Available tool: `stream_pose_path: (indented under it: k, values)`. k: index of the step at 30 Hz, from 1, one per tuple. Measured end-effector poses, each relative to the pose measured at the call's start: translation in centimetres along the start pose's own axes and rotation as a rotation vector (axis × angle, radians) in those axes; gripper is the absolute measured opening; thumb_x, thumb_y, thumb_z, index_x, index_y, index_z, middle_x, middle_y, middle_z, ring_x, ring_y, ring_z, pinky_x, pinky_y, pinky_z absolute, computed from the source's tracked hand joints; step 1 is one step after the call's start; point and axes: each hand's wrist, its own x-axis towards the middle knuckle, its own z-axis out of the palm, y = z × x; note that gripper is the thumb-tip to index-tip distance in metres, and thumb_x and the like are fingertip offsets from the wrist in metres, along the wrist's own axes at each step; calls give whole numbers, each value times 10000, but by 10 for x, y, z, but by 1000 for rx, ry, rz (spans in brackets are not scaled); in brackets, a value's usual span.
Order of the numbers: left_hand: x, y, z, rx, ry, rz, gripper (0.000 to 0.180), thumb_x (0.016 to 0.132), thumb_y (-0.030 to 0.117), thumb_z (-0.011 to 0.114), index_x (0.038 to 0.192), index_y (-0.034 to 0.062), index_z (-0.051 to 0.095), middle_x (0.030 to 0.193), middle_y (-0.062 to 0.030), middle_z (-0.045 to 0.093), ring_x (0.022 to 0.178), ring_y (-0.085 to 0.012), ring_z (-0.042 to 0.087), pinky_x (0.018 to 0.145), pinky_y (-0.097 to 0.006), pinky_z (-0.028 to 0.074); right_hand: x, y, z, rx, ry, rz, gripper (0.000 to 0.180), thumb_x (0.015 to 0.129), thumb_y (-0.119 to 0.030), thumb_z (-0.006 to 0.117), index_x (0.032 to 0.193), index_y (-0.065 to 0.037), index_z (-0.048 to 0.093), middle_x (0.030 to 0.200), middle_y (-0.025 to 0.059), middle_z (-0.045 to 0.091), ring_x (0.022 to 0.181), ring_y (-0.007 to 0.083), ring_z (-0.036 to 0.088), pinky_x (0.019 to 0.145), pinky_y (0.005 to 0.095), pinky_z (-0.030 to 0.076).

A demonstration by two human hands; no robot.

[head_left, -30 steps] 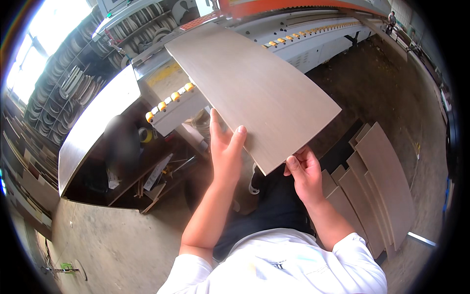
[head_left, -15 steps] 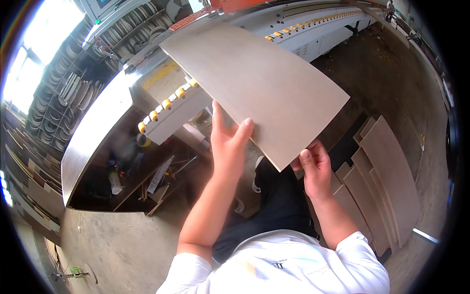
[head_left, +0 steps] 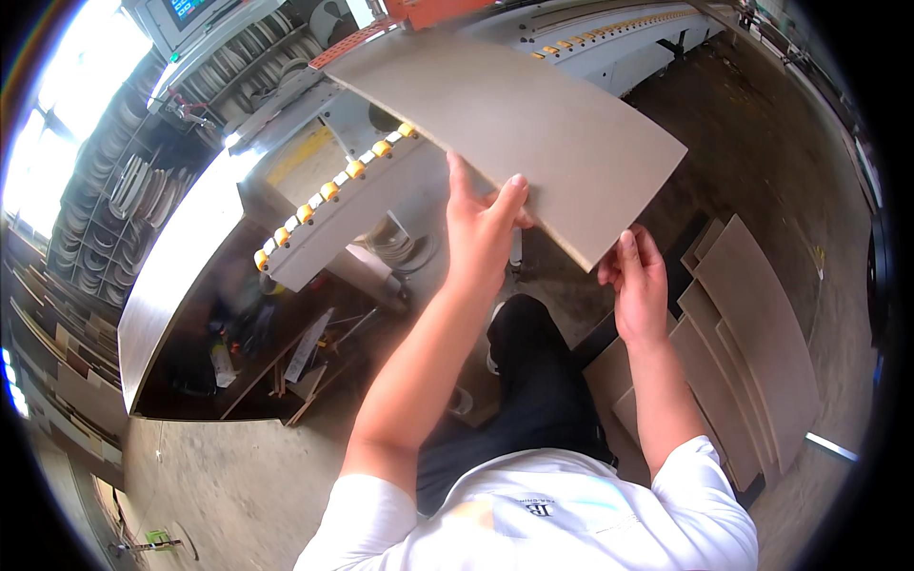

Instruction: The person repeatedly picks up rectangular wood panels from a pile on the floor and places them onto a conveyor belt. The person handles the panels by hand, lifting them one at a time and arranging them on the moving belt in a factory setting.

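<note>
A large grey-beige board (head_left: pixel 533 124) stretches in front of me, its far end over the machine's bed. My left hand (head_left: pixel 484 214) grips its left long edge, thumb on top and the other fingers partly hidden below. At the near right corner, my right hand (head_left: pixel 636 276) pinches the short edge between thumb and fingers. Left of the board runs a support arm with yellow rollers (head_left: pixel 330 191), which is part of the long grey machine (head_left: pixel 609 71).
More boards (head_left: pixel 738 343) are stacked low on my right. A metal worktop (head_left: pixel 181 276) stands at left above a shelf with tools and offcuts. Rolls of edge strip fill a rack (head_left: pixel 95 200) at the far left. A control screen (head_left: pixel 186 9) is at the top.
Both hands have moved forward and a little to the right with the board. More of the roller arm shows beside it now.
</note>
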Motion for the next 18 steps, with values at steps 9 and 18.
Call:
stream_pose_path:
  k: [9,18]
  values:
    - [20,-41,15,166,-135,-130,723,1026,126,672,1630,-11,298,1090,-109,766,929,-164,708,879,-309,555,-8,24,-20,-133,-1,-8,227,1105,-298,606,1145,-93,695,975,12,704,724,43,559,670,204,462]
    - [-134,-225,-42,652,-407,-254,357,952,101,709,1297,13,682,1044,-112,769,926,-252,730,845,-377,574,-132,137,-98,-449,-78,359,254,1078,-281,643,1166,-72,758,1012,50,773,888,139,716,769,299,565]
